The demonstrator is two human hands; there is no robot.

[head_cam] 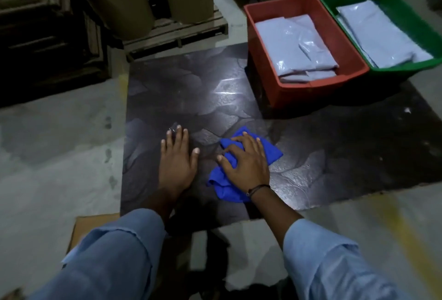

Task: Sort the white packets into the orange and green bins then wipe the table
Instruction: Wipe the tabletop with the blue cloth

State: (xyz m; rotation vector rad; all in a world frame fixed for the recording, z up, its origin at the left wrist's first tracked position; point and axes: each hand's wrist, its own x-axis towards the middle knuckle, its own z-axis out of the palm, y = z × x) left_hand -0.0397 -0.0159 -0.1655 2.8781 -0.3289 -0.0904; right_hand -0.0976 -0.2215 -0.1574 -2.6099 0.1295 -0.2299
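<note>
dark glossy counter (191,89): blue cloth (270,151) under the right hand (244,163); orange bin (308,84) and green bin (406,67) well beyond it.

Dark glossy stone-pattern tabletop (191,89) was open across its middle and left, clear run up to the far edge. Far right corner was blocked by the orange rectangular plastic bin (308,89) and the green rectangular plastic bin (406,67), touching side by side, both holding white plastic packets (294,48). Near centre was taken by the left hand (178,158) lying flat and the right hand (244,163) pressed on a crumpled blue cloth (272,151), narrow gap between them.
</note>
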